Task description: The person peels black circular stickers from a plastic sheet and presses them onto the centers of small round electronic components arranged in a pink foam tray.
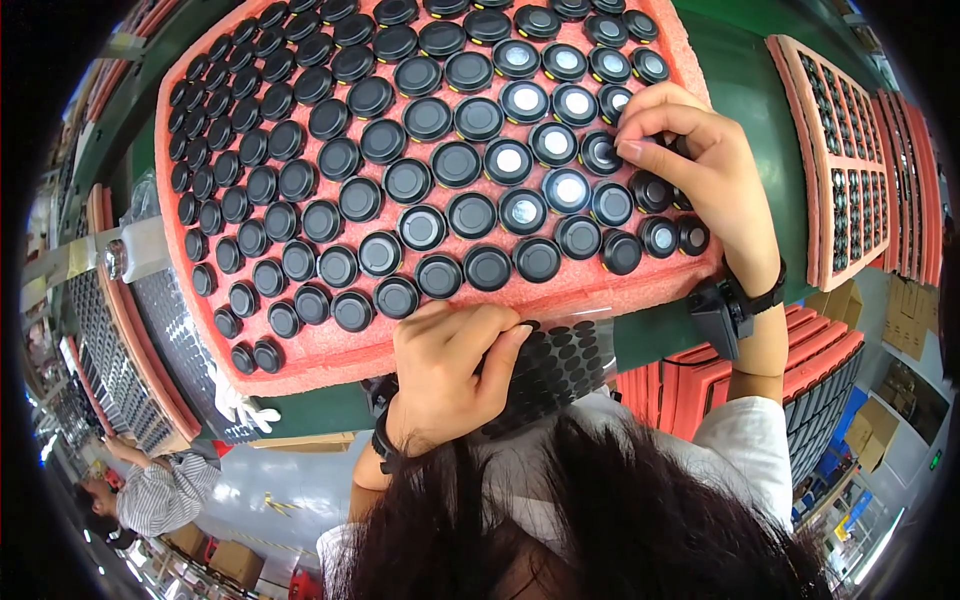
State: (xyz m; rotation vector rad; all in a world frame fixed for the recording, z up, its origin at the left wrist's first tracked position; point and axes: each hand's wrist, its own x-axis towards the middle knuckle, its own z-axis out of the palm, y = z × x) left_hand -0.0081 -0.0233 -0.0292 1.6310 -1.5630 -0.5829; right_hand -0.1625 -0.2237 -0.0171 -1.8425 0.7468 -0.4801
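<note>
A pink foam tray [330,370] carries rows of round black speaker-like parts [408,180]. Several toward the right have shiny silver centres, while most of the others show dark faces. My right hand [700,150] reaches over the tray's right side, thumb and fingers closed together at the edge of one round part [600,153]. Whatever lies between those fingertips is hidden. At the tray's near edge my left hand [450,365] is closed in a pinch on a clear sheet of black round stickers [560,365], which hangs below the tray.
The tray rests on a green bench [745,110]. To the right lies another pink tray [815,170] of small parts, beside stacked pink trays [910,190]. More trays [790,350] stand below right. A white glove [240,405] lies left; a co-worker [165,490] is farther off.
</note>
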